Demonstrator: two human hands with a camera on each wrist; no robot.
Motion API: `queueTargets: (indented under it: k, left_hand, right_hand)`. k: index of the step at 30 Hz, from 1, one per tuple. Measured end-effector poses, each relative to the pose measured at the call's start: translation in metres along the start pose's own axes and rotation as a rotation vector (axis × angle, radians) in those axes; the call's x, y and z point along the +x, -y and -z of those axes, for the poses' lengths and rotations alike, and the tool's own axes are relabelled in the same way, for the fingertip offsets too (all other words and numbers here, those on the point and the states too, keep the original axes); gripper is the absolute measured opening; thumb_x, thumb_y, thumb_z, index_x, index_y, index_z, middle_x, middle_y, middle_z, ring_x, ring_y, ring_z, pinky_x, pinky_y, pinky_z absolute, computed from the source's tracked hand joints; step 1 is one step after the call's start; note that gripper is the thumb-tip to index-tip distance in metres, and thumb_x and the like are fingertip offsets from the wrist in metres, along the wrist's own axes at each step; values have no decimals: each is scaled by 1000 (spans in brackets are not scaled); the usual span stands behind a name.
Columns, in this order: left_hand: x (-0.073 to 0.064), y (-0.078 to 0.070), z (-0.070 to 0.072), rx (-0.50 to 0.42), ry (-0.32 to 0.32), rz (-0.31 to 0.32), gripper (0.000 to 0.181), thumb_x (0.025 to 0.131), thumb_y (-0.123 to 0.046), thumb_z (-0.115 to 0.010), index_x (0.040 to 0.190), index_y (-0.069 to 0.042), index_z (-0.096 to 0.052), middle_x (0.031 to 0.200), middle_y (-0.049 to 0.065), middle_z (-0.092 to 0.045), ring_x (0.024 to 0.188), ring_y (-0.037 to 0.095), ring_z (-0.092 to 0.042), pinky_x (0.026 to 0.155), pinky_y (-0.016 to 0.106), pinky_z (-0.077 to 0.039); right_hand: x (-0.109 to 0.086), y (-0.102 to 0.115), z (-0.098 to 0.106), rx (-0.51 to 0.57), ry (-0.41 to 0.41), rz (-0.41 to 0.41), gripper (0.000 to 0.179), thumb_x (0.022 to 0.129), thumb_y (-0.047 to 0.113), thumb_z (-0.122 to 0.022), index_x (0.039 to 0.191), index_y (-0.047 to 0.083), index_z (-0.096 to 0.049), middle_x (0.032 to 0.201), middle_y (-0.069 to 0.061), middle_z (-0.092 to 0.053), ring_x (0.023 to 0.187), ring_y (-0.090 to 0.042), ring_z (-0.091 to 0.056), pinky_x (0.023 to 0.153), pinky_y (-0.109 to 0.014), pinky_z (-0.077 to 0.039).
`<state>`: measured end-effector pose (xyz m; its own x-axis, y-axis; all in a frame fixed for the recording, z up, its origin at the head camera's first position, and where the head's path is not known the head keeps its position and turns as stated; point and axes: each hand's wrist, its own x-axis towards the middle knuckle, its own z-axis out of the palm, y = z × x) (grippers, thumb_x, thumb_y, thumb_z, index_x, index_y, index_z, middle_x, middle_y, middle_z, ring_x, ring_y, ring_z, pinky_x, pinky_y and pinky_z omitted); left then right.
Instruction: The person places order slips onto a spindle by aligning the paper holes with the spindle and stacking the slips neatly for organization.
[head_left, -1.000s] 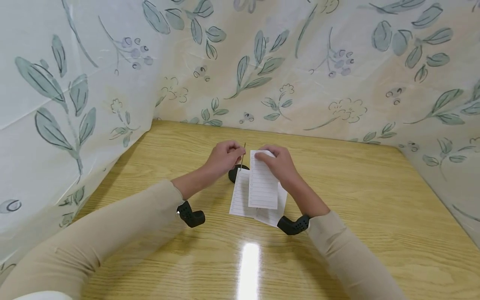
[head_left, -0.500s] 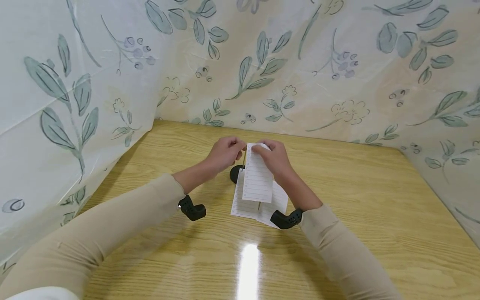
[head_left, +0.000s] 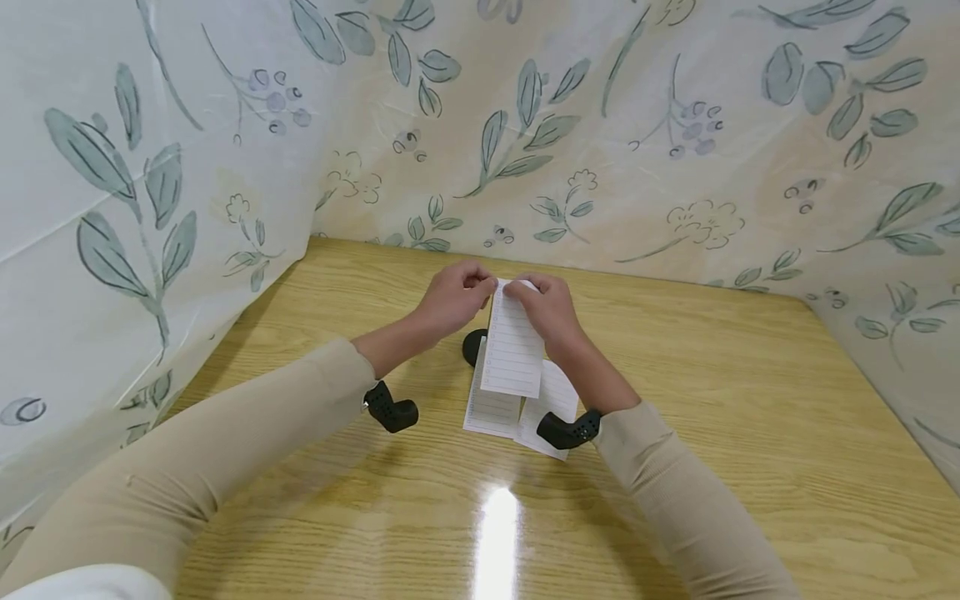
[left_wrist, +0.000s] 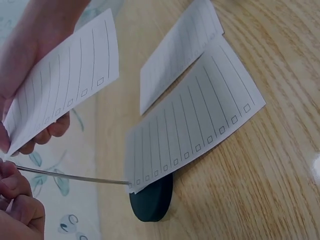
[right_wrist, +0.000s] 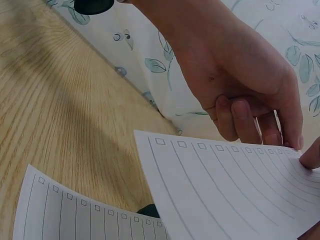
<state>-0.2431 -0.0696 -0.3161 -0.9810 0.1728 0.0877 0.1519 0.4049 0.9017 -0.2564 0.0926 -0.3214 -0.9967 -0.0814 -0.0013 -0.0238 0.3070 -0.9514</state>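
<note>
My left hand pinches the upper end of a thin metal rod. The rod rises from a round black base, forming a paper spike. My right hand holds a lined checklist slip by its top, thumb in front, with the slip's top edge close to the rod's tip. Whether the tip touches this slip is hidden by the fingers. Lower down, a second lined slip sits with its corner at the rod's foot, over the base. Another slip lies beside it.
The wooden table stretches around the hands, with a bright reflection near its front. A leaf-patterned cloth hangs behind and along the sides. Black devices are worn on the left wrist and right wrist.
My right hand has moved left and slightly away with its slip, bringing the top edge to the rod's tip. My left hand has risen a little along the rod.
</note>
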Motion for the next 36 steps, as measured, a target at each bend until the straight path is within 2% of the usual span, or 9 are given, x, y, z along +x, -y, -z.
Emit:
queueTargets:
  k: [4,10,15,18,21,28,36]
  left_hand:
    - [-1,-2,1,-28,-11,-1,20,102,-26,-47,100,-11,-61,85,8,-58,70,19,-48,63,29,-40]
    - [-2,-2,3,-60,-26,4,19,102,-26,-48,100,-12,-62,81,3,-58,63,17,-45,59,26,-38]
    - [-3,0,3,-4,-45,-18,15,100,-25,-53,99,-13,-64,90,3,-61,80,18,-54,70,30,-44]
    - [-3,1,3,14,-61,-24,15,99,-25,-55,98,-13,-64,94,3,-61,90,19,-56,80,33,-45]
    - [-3,1,3,21,-72,-20,15,99,-25,-55,98,-14,-65,96,2,-62,93,19,-56,84,35,-45]
    - [-5,0,5,-5,-57,20,16,100,-24,-53,99,-12,-64,97,4,-62,76,18,-52,65,27,-45]
    - [-6,0,4,-19,-50,32,17,100,-22,-53,103,-9,-64,98,5,-61,73,17,-52,63,26,-44]
  right_hand:
    - [0,2,-2,16,2,-14,29,90,27,-60,107,5,-69,103,-4,-60,86,-16,-54,67,-23,-47]
    - [-1,4,-4,37,7,-16,27,89,27,-61,103,6,-69,99,-3,-60,81,-14,-56,64,-22,-48]
    - [-1,3,-7,28,7,-15,27,89,27,-62,104,6,-69,99,-2,-60,83,-14,-55,65,-22,-47]
    - [-1,3,-9,25,8,-12,28,89,27,-62,105,6,-69,100,-3,-61,84,-14,-55,66,-21,-47]
    - [-2,3,-10,30,8,-9,28,90,28,-62,106,5,-69,101,-3,-61,85,-15,-55,66,-22,-47]
    - [-2,2,-12,50,3,18,27,89,25,-62,102,3,-70,96,-2,-61,80,-14,-56,64,-21,-47]
    - [-5,2,-14,63,-9,31,21,89,22,-60,90,3,-67,90,1,-58,81,-14,-53,65,-23,-45]
